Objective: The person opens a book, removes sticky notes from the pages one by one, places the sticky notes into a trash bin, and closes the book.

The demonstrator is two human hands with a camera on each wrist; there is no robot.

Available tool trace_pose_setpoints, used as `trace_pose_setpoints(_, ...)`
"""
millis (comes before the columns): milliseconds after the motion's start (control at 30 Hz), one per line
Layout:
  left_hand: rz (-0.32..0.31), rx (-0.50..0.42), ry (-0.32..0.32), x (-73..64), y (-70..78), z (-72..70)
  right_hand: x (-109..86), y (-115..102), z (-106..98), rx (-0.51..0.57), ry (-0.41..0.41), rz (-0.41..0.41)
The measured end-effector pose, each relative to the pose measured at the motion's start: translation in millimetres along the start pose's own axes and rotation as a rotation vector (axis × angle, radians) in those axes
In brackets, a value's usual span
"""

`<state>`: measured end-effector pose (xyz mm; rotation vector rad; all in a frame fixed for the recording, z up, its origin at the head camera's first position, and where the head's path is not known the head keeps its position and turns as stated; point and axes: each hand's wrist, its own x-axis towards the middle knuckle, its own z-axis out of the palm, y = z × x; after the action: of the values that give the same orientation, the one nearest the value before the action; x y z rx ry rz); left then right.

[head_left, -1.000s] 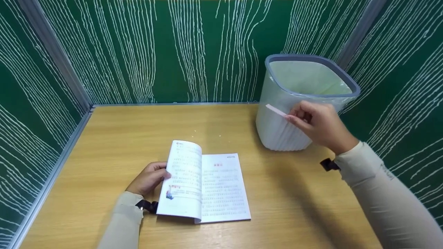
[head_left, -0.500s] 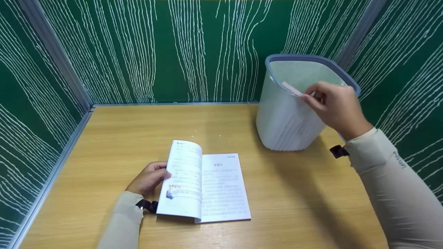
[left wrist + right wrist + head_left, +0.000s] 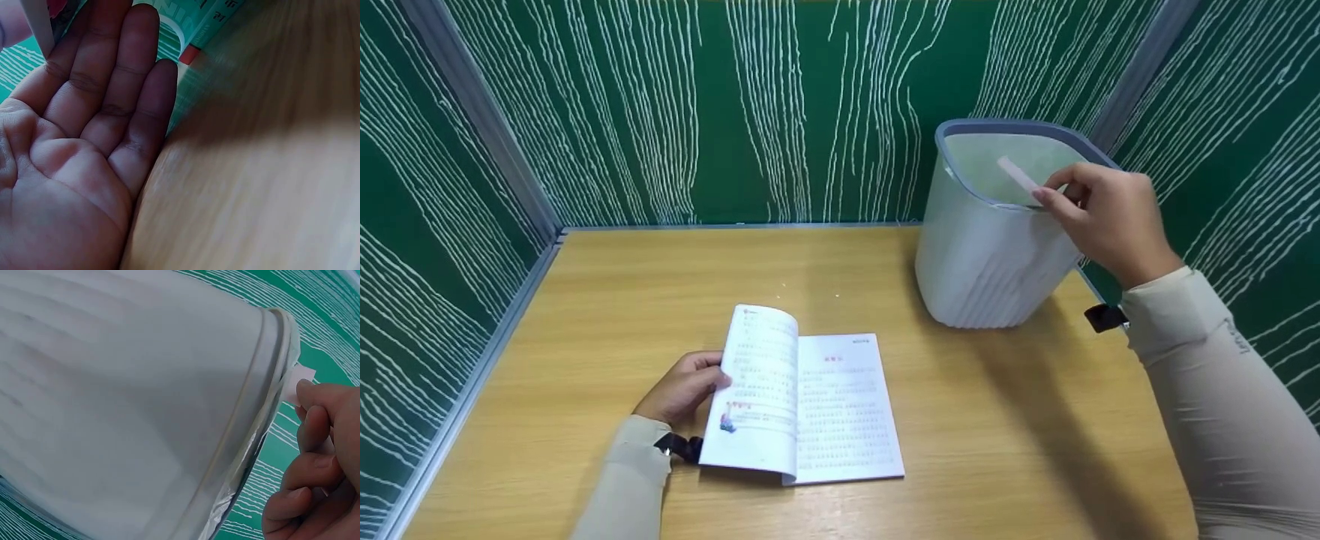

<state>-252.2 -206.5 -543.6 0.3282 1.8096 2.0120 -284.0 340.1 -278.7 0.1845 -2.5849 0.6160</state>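
An open book [image 3: 847, 420] with printed pages lies on the wooden table, its left side raised in a curve. My left hand [image 3: 681, 390] holds that raised side at its outer edge, thumb on the page and fingers underneath. In the left wrist view the palm [image 3: 73, 169] faces up, fingers extended behind the leaves. My right hand [image 3: 1110, 217] pinches a narrow pale pink strip of paper [image 3: 1018, 175] by one end between thumb and index finger. The strip overlaps the opening of a white trash bin [image 3: 997, 262] in the head view. From the right wrist, its held end [image 3: 304, 376] shows beside the bin's rim.
The bin has a grey rim [image 3: 960, 176] and a thin plastic liner, and stands at the table's back right. A few tiny white scraps [image 3: 837, 295] lie on the table [image 3: 660, 285] behind the book. Green panels [image 3: 855, 112] with white streaks enclose the back and sides.
My right hand has moved up and to the right with the paper strip, from in front of the bin's wall to its rim. The left hand and book have stayed in place.
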Motion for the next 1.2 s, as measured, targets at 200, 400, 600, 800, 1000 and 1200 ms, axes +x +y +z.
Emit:
trace_pose_setpoints(200, -0.006, -0.002, 0.001, -1.4, 0.6, 1.0, 4.8, 2.0, -1.8, -0.036, 0.002, 0.017)
trace_pose_setpoints(400, -0.033, -0.009, 0.001, -3.7, 1.0, 1.6, 10.3, 8.8, -3.4, -0.073, 0.008, 0.035)
trace_pose_setpoints(600, -0.039, -0.015, -0.006, -3.8, 2.4, 0.7, 10.1, 13.6, -4.9, -0.071, 0.011, 0.051)
trace_pose_setpoints(800, -0.048, -0.032, -0.009, -2.9, 2.9, 0.9, 9.8, 12.5, -3.7, -0.049, 0.012, 0.057)
trace_pose_setpoints(1000, -0.008, -0.005, -0.038, 0.1, 2.5, 1.7, -0.1, 6.3, 3.7, -0.003, 0.110, 0.065)
trace_pose_setpoints(1200, -0.036, 0.028, -0.016, -0.9, 13.6, 13.0, -36.9, -1.7, 34.5, 0.097, 0.293, -0.175)
